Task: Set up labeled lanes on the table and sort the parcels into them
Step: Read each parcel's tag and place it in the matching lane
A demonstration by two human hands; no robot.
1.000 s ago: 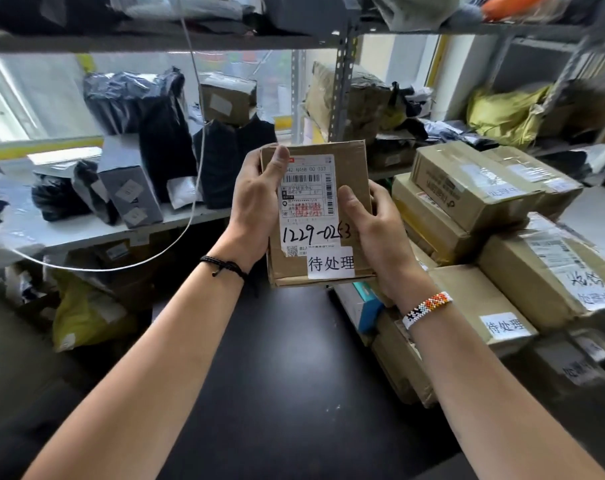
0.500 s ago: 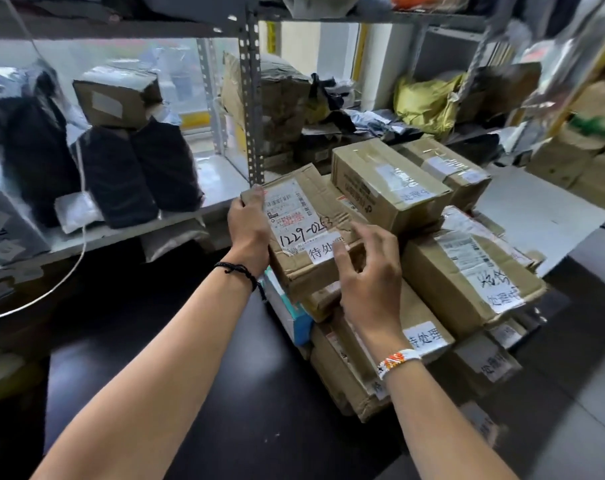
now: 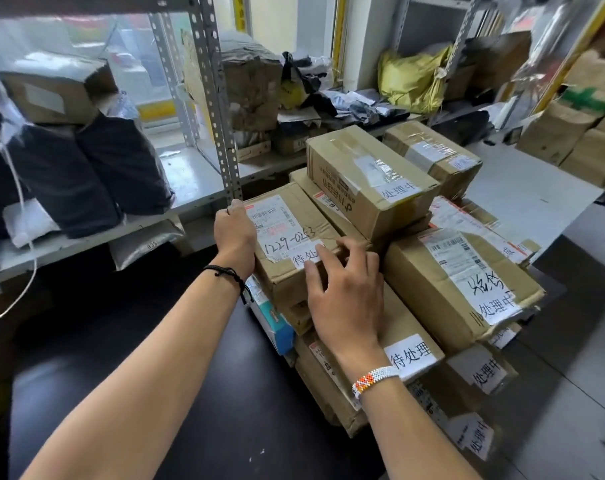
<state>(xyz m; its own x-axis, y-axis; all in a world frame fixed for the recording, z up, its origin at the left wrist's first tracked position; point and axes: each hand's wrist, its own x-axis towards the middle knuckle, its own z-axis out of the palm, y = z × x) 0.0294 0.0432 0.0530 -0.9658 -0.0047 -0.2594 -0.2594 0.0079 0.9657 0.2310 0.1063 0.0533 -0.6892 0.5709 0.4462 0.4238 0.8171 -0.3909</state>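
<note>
A second ago the box point(image 3: 294, 233) was held upright in front of the face with both hands, its label turned to be read. Half a second ago it was tipping down toward the pile. Now it lies flat on the left front of the pile point(image 3: 329, 382) of brown parcels, which sits on the dark desk point(image 3: 207, 420).

The left hand point(image 3: 233, 233) is curled over the box's far left corner and grips it. The right hand point(image 3: 346, 299) has let go of the side it held; its fingers are spread and loose, their tips resting on the near right edge beside the white slip point(image 3: 306, 258) stuck to the top. Whether the box's full weight is already on the pile or the left hand carries some of it is hard to say from this angle.

The slip on the box seems to carry the same characters as the one on the lower box point(image 3: 412, 355) directly beneath. The taller box point(image 3: 370, 181) behind and the long box point(image 3: 460, 282) to the right bear a different slip. So the parcel appears to have been read and placed with its own kind, which would make this one sorted; what probably remains is squaring it up, letting go and taking the next.
</note>
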